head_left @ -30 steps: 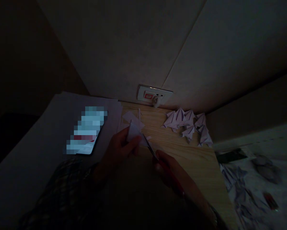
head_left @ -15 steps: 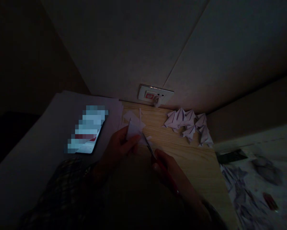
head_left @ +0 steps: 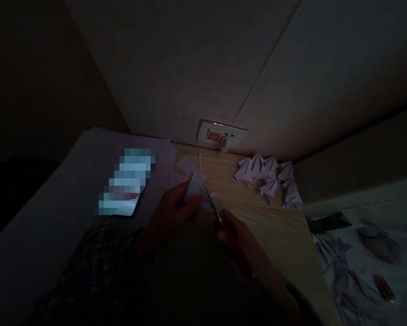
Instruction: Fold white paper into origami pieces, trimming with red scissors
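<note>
My left hand [head_left: 176, 206] pinches a small folded piece of white paper [head_left: 194, 188] between thumb and fingers, its pointed top tilted up. In my right hand [head_left: 239, 231] is a knife [head_left: 235, 249] with a long red handle and a thin blade. The blade points up and to the left, its tip close to the right edge of the folded paper. Dim light hides whether the tip touches it. Under and behind the hands lie loose paper pieces [head_left: 187, 165] and a narrow strip [head_left: 200, 160] on the wooden tabletop [head_left: 274, 231].
Large white sheets [head_left: 84, 158] cover the left side, with a lit phone [head_left: 131, 181] on top. Several folded paper shapes [head_left: 269, 176] sit by the wall at right. A wall socket plate [head_left: 222, 133] is behind. More folded paper [head_left: 349, 280] lies beyond the right edge.
My left hand and the folded paper have shifted slightly right, and the paper has tilted. My right hand keeps the knife beside it, almost where it was.
</note>
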### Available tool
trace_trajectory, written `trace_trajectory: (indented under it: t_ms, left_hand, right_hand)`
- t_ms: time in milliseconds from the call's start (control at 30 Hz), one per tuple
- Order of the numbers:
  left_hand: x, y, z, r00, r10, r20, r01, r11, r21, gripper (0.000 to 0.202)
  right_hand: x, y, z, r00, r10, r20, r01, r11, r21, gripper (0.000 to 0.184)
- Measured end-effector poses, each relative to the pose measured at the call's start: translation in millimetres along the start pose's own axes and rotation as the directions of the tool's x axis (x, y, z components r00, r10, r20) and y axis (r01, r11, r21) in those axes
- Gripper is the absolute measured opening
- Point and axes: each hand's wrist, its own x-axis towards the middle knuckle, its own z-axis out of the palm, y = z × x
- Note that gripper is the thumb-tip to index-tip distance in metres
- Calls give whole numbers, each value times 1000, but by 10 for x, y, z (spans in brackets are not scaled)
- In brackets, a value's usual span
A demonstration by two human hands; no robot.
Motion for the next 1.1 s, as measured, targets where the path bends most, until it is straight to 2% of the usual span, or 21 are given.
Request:
trace_trajectory:
  t_ms: [167, 367, 500, 900, 1000, 1100]
  left_hand:
    - [4, -5, -5, 1000, 4, 8, -4, 1000, -7, 19]
    - [9, -26, -15, 1000, 6, 20, -6, 1000, 7, 20]
    - [0, -22, -11, 999, -30, 14, 30, 1000, -4, 21]
    - [9, -1, -17, 1000, -18, 19, 18, 1000, 9, 22]
    - [15, -9, -24, 1000, -26, 9, 26, 999, -25, 22]
    - [23, -15, -30, 1000, -31, 6, 31, 997, -66, 23]
  right_hand:
    - [8, 10, 0, 1000, -18, 7, 18, 1000, -8, 54]
    - [15, -4, 9, 999, 11, -33, -12, 1000, -26, 53]
    - [9, -25, 12, 999, 24, -23, -24, 1000, -18, 53]
    - [-7, -9, 14, 997, 64, -31, -65, 997, -32, 52]
    - [-24, -8, -5, 997, 52, -61, -53, 998, -16, 50]
    - [-14, 27, -59, 985, 65, -162, -62, 998, 23, 47]
